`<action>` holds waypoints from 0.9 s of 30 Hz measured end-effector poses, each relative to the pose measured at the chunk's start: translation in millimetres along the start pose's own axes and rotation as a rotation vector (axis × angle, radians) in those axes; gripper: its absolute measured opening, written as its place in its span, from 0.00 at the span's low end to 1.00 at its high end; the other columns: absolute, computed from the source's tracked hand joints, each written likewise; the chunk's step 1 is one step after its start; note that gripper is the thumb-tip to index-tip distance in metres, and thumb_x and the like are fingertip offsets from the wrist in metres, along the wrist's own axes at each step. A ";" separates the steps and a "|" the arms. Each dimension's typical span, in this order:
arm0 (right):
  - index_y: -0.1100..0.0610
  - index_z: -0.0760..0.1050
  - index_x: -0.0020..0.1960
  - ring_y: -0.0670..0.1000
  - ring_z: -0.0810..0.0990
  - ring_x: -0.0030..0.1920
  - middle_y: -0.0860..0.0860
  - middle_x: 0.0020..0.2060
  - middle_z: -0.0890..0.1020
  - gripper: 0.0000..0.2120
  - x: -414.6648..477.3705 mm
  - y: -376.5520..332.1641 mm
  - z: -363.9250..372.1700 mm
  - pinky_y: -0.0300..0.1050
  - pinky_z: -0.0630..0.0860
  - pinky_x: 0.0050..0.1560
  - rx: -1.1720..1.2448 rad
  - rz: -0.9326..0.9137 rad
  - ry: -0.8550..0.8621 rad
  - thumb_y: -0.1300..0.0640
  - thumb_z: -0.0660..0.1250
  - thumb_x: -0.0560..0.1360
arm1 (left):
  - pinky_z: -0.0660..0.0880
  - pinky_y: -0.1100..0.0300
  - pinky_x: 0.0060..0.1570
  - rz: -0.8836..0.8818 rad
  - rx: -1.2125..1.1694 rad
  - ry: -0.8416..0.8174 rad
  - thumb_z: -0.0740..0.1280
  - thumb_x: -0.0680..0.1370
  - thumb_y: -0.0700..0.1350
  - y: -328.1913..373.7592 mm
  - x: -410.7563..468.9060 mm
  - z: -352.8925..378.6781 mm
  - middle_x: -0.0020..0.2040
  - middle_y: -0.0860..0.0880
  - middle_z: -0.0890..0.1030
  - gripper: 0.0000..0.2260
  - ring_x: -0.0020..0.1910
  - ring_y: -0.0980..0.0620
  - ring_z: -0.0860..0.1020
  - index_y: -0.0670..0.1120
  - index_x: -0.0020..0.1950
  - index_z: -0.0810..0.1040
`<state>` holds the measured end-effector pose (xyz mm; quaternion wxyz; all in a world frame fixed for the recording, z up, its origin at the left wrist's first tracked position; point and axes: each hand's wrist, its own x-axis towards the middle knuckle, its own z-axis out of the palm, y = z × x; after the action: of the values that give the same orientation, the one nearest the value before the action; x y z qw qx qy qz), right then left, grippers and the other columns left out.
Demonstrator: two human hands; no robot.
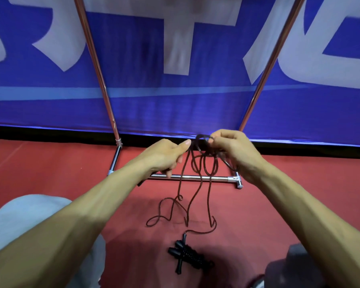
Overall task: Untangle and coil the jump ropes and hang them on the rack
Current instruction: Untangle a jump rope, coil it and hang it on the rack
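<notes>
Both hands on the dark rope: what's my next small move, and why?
Probably the left hand feeds another length up into the loops the right hand pinches: much of the rope lies in loose curls on the floor, uncoiled.

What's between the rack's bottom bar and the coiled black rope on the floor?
Head view: slack loops of the dark red rope, held up by the left hand and right hand, trailing on the red floor.
</notes>
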<state>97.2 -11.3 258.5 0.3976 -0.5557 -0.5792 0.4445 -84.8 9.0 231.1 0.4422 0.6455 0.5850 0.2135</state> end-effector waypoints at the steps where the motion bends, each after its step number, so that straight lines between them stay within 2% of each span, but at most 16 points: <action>1: 0.57 0.72 0.36 0.39 0.72 0.27 0.46 0.27 0.74 0.10 1.5 -1.5 -4.3 0.30 0.68 0.31 0.052 0.009 0.045 0.66 0.63 0.75 | 0.69 0.58 0.32 0.004 -0.025 0.017 0.58 0.81 0.58 -0.4 0.4 -3.3 0.26 0.49 0.72 0.22 0.21 0.51 0.73 0.44 0.35 0.73; 3: 0.60 0.72 0.39 0.44 0.73 0.28 0.50 0.28 0.73 0.07 4.5 -3.5 -13.3 0.34 0.71 0.33 0.169 0.035 0.147 0.68 0.61 0.74 | 0.68 0.60 0.29 0.003 -0.009 0.105 0.60 0.82 0.51 -1.5 2.1 -12.3 0.29 0.47 0.75 0.16 0.20 0.52 0.75 0.43 0.39 0.75; 5: 0.60 0.70 0.39 0.47 0.77 0.26 0.52 0.28 0.75 0.07 4.9 -3.5 -19.5 0.36 0.73 0.30 0.262 0.081 0.238 0.69 0.58 0.72 | 0.68 0.62 0.27 0.002 0.074 0.228 0.59 0.81 0.44 -1.0 1.8 -21.1 0.31 0.47 0.78 0.11 0.21 0.52 0.76 0.44 0.41 0.76; 8: 0.59 0.69 0.37 0.47 0.74 0.24 0.52 0.27 0.75 0.08 5.3 0.9 -21.7 0.37 0.70 0.28 0.245 0.146 0.313 0.68 0.58 0.72 | 0.69 0.62 0.28 0.001 0.052 0.317 0.56 0.79 0.41 -0.8 1.6 -29.7 0.31 0.46 0.79 0.11 0.26 0.48 0.77 0.43 0.41 0.75; 11: 0.60 0.74 0.39 0.50 0.72 0.29 0.54 0.30 0.76 0.06 8.6 6.3 -22.1 0.40 0.69 0.32 0.184 0.173 0.343 0.66 0.60 0.71 | 0.71 0.60 0.32 -0.009 -0.017 0.390 0.57 0.79 0.43 0.0 3.6 -37.2 0.29 0.44 0.75 0.11 0.29 0.45 0.76 0.44 0.39 0.74; 15: 0.63 0.80 0.44 0.48 0.75 0.30 0.54 0.33 0.77 0.07 8.9 5.5 -22.4 0.33 0.71 0.26 0.169 0.162 0.335 0.62 0.63 0.73 | 0.69 0.58 0.33 0.019 0.059 0.536 0.59 0.81 0.54 3.8 0.9 -52.7 0.27 0.44 0.75 0.16 0.25 0.49 0.75 0.45 0.37 0.70; 17: 0.62 0.80 0.44 0.44 0.74 0.29 0.52 0.32 0.77 0.06 8.3 5.4 -20.0 0.31 0.70 0.28 0.097 0.104 0.260 0.62 0.65 0.74 | 0.73 0.56 0.40 0.014 0.150 0.566 0.59 0.81 0.54 2.4 0.2 -59.5 0.32 0.45 0.79 0.15 0.32 0.48 0.80 0.44 0.42 0.73; 18: 0.62 0.80 0.44 0.43 0.74 0.29 0.52 0.32 0.77 0.06 7.9 5.2 -17.6 0.31 0.69 0.30 0.057 0.076 0.203 0.63 0.64 0.75 | 0.73 0.53 0.47 -0.006 0.258 0.573 0.59 0.81 0.53 -0.7 1.8 -61.2 0.39 0.44 0.81 0.14 0.41 0.45 0.81 0.44 0.46 0.76; 20: 0.62 0.80 0.45 0.46 0.74 0.34 0.54 0.36 0.79 0.06 5.4 4.4 -11.0 0.35 0.69 0.35 -0.009 0.046 0.088 0.66 0.64 0.76 | 0.70 0.49 0.58 -0.026 0.504 0.549 0.60 0.81 0.51 -3.1 2.9 -58.2 0.56 0.43 0.79 0.12 0.58 0.41 0.77 0.47 0.57 0.78; 21: 0.61 0.79 0.43 0.47 0.75 0.36 0.55 0.38 0.81 0.06 4.1 3.9 -7.4 0.37 0.70 0.38 -0.036 0.031 0.048 0.67 0.65 0.75 | 0.69 0.49 0.61 0.028 0.508 0.522 0.61 0.81 0.51 -1.1 2.8 -53.5 0.60 0.44 0.78 0.12 0.61 0.43 0.75 0.48 0.61 0.77; 22: 0.60 0.79 0.41 0.47 0.76 0.37 0.55 0.39 0.82 0.07 2.9 3.4 -4.3 0.39 0.71 0.40 -0.061 0.016 0.018 0.67 0.65 0.75 | 0.70 0.52 0.61 0.105 0.397 0.467 0.62 0.81 0.50 2.1 2.0 -46.4 0.59 0.46 0.78 0.12 0.59 0.46 0.76 0.48 0.61 0.77; 24: 0.61 0.79 0.41 0.47 0.77 0.37 0.55 0.39 0.82 0.06 1.1 3.1 2.3 0.40 0.73 0.41 -0.100 -0.011 -0.037 0.66 0.66 0.75 | 0.75 0.56 0.52 0.215 0.060 0.285 0.63 0.80 0.51 12.2 -5.3 -26.3 0.49 0.49 0.83 0.09 0.47 0.51 0.81 0.48 0.54 0.80; 25: 0.62 0.80 0.42 0.47 0.77 0.37 0.55 0.38 0.81 0.04 0.7 3.2 5.1 0.40 0.73 0.41 -0.123 -0.026 -0.061 0.65 0.67 0.75 | 0.75 0.58 0.46 0.222 -0.022 0.197 0.64 0.80 0.54 17.0 -8.8 -16.2 0.45 0.49 0.84 0.10 0.42 0.51 0.82 0.49 0.51 0.80; 27: 0.65 0.79 0.43 0.46 0.77 0.36 0.57 0.36 0.80 0.03 0.0 4.1 8.5 0.40 0.74 0.41 -0.187 -0.065 -0.099 0.65 0.68 0.74 | 0.75 0.57 0.42 0.237 0.003 0.092 0.67 0.77 0.57 18.8 -11.8 -0.3 0.42 0.47 0.84 0.11 0.39 0.49 0.83 0.50 0.50 0.80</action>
<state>90.3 -12.0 252.2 0.3290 -0.5485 -0.6550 0.4023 -77.1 -0.6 249.5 0.3854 0.7004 0.5247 0.2927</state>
